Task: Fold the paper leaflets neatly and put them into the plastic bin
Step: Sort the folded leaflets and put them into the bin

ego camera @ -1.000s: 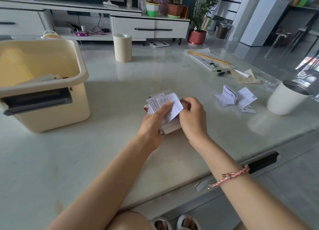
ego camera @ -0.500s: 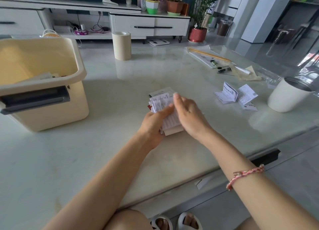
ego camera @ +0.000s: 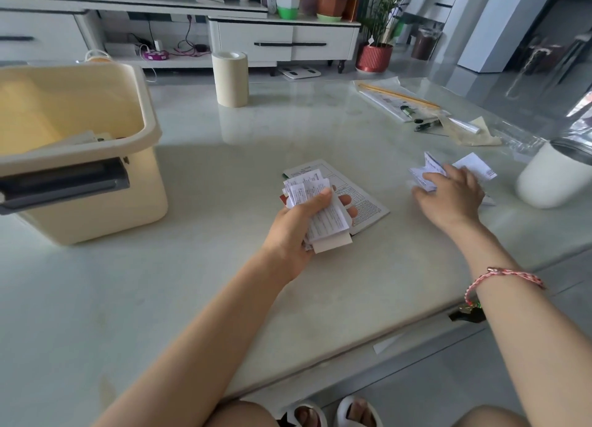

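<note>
Left hand [ego camera: 296, 234] is curled round a thick stack of folded leaflets [ego camera: 323, 215], thumb on top, just above a flat printed sheet [ego camera: 365, 202]. Right hand [ego camera: 451, 196] has fingers spread on the loose leaflets [ego camera: 427, 173]; blurred, no grip visible. Plastic bin [ego camera: 150, 128] sits well left of the left hand.

Risks:
- The stack is fanned and uneven, so a one-handed carry could shed slips.
- A flat grab could crumple the half-open leaflets.
- The white cup [ego camera: 554, 183] just right of the right hand could get knocked.
</note>
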`<state>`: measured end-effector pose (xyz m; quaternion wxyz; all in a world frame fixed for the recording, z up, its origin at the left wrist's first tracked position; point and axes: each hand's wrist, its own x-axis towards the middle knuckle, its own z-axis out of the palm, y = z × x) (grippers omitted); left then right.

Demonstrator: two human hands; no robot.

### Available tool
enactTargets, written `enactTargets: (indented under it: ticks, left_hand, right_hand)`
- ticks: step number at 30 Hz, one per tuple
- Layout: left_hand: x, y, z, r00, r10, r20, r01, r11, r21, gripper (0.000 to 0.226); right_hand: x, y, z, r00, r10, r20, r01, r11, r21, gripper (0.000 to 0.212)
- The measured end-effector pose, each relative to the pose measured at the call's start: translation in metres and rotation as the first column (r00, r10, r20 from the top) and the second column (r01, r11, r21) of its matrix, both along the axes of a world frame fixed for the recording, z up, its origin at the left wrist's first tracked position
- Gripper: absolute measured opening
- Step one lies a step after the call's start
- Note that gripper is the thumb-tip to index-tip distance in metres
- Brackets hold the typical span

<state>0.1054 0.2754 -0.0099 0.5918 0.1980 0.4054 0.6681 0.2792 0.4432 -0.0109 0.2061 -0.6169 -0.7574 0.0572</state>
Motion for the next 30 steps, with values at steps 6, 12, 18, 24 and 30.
enactTargets:
  ticks: [6, 12, 18, 24, 30]
  left_hand:
    - [-0.001, -0.001, 0.002, 1.000, -0.016, 0.003, 0.017, 1.000, -0.023, 0.034]
    - [0.000, -0.001, 0.003, 0.999, -0.007, 0.046, 0.007, 1.000, -0.019, 0.034]
    - [0.000, 0.001, 0.003, 0.998, 0.015, 0.054, -0.013, 0.999, -0.043, 0.019]
    - [0.000, 0.002, 0.005, 0.996, 0.025, 0.080, -0.024, 1.000, -0.014, 0.024]
    - [-0.003, 0.004, 0.001, 0.994, 0.042, 0.098, -0.036, 0.998, -0.057, 0.028]
  right_hand:
    - [-0.009, -0.008, 0.003, 0.993, 0.001, -0.121, 0.015, 0.991, 0.137, 0.029]
    - [-0.029, -0.047, 0.040, 0.682, 0.034, -0.730, 0.023, 0.997, 0.069, 0.022]
    - [-0.069, -0.104, 0.041, 0.632, 0.228, -0.741, -0.158, 0.974, 0.165, 0.023]
    - [-0.090, -0.132, 0.016, 0.766, 0.575, -0.289, -0.435, 0.794, 0.425, 0.029]
    - [-0.096, -0.139, 0.012, 0.773, 0.622, -0.122, -0.499, 0.716, 0.488, 0.031]
